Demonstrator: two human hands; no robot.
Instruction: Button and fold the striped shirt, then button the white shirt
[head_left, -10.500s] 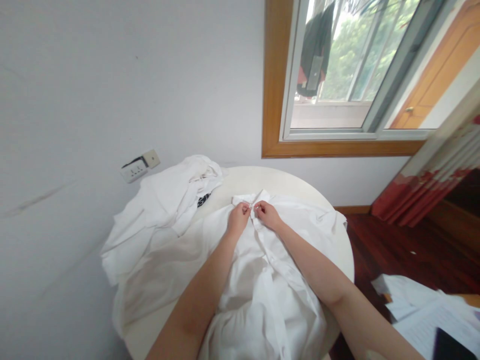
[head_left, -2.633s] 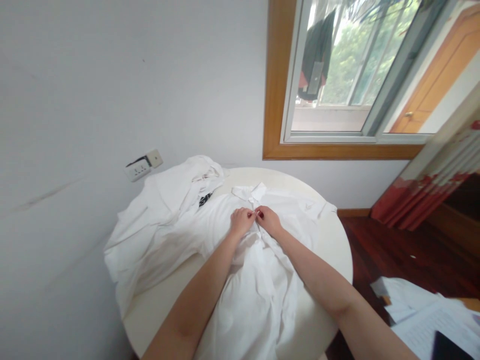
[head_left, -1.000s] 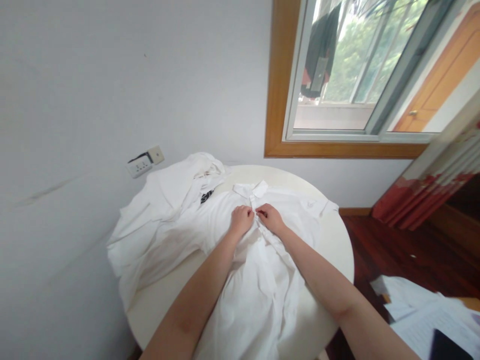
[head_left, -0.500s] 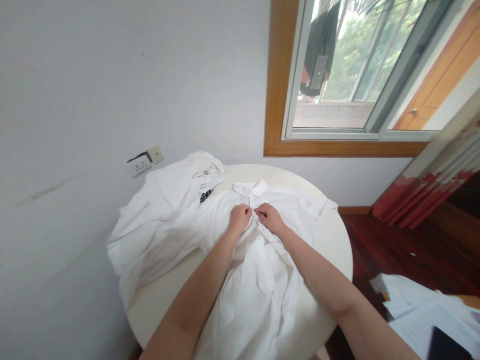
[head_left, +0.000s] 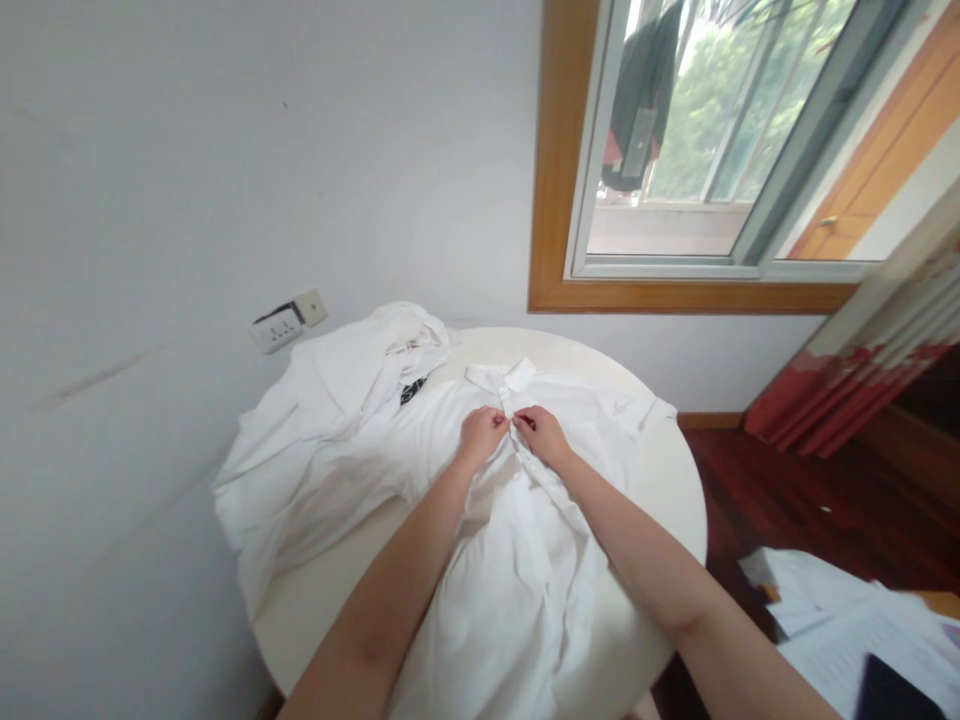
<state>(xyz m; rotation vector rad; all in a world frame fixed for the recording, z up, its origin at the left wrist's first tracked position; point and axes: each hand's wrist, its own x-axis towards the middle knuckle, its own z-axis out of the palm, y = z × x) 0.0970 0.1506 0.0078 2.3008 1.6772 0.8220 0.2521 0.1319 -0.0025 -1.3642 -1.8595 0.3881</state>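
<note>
A white collared shirt (head_left: 499, 560) lies spread over a round cream table (head_left: 675, 500), its collar toward the wall and its lower part hanging toward me. My left hand (head_left: 484, 436) is closed, pinching the shirt's front placket a little below the collar. Right beside it, my right hand (head_left: 541, 436) pinches the same placket from the other side, with the fingertips almost meeting. Any button between the fingers is too small to make out. The left sleeve side runs under a heap of white cloth (head_left: 330, 380).
A patterned black-and-white bit (head_left: 412, 390) shows beside the heap. On the wall behind is a power socket (head_left: 277, 328). A wood-framed window (head_left: 675, 293) and a red-and-cream curtain (head_left: 832, 380) are at the right. Papers (head_left: 862, 630) and a dark object (head_left: 896, 690) lie at the lower right.
My hands have shifted very slightly, with the fingertips a touch closer together on the placket. The shirt and the rest stay as they were.
</note>
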